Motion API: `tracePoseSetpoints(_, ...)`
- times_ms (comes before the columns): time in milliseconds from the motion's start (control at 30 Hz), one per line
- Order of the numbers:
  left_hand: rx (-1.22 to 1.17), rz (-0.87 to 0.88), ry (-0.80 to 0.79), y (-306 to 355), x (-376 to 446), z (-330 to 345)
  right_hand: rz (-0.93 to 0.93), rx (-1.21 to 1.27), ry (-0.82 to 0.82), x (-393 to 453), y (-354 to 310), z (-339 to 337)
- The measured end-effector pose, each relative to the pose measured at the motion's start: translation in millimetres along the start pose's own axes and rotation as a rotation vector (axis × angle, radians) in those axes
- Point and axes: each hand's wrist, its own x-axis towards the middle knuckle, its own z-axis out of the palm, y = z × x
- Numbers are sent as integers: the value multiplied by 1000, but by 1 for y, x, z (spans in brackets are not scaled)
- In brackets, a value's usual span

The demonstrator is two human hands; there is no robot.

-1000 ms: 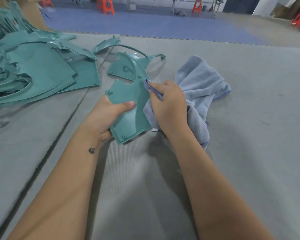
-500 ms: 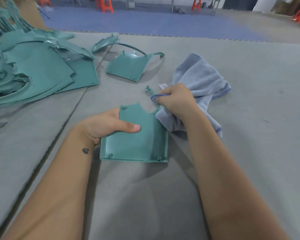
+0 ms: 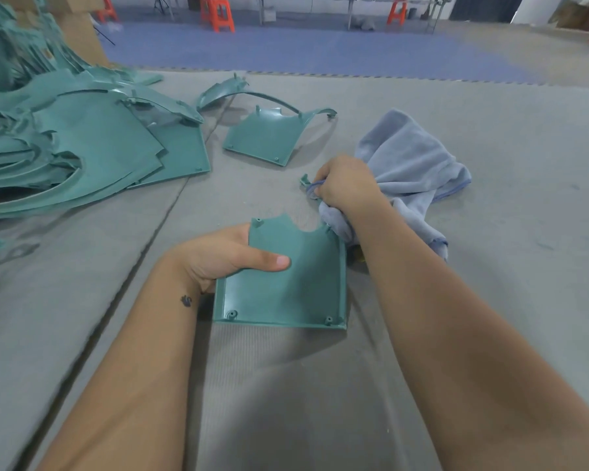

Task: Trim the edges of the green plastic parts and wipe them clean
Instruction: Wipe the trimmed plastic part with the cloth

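Left hand (image 3: 225, 258) gripping flat green plastic panel (image 3: 286, 287) on grey felt table (image 3: 490, 283), thumb across its face, right hand (image 3: 346, 185) clutching bunched pale blue cloth (image 3: 408, 164), apparently around the panel's thin curved arm (image 3: 304, 181)

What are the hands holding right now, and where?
Left hand grips the green plastic part at its left edge, thumb on top. Right hand grips the blue cloth bunched around the part's far arm.

Grey felt worktop (image 3: 490, 300), blue floor mat (image 3: 320, 49), orange stools (image 3: 218, 11) beyond.

Even soft overhead light, faint shadows under arms, wide-angle warp + blur at edges.
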Motion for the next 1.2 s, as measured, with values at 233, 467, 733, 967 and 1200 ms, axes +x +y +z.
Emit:
tracePoseSetpoints(233, -53, 9, 0, -2, 3, -3, -44, 16, 16, 10, -2, 6)
tracePoseSetpoints(467, -143, 42, 61, -4, 5, -8, -31, 196, 91, -5, 10, 0)
tracePoseSetpoints(733, -238, 120, 314, 1, 18, 0, -155, 456, 341, -69, 7, 8)
tracePoseSetpoints(967, -267, 32, 452, 1, 22, 0, -277, -184, 234, -103, -7, 7)
tracePoseSetpoints(1200, -280, -82, 498, 6, 19, 4, -451, -116, -42, -126, -15, 3)
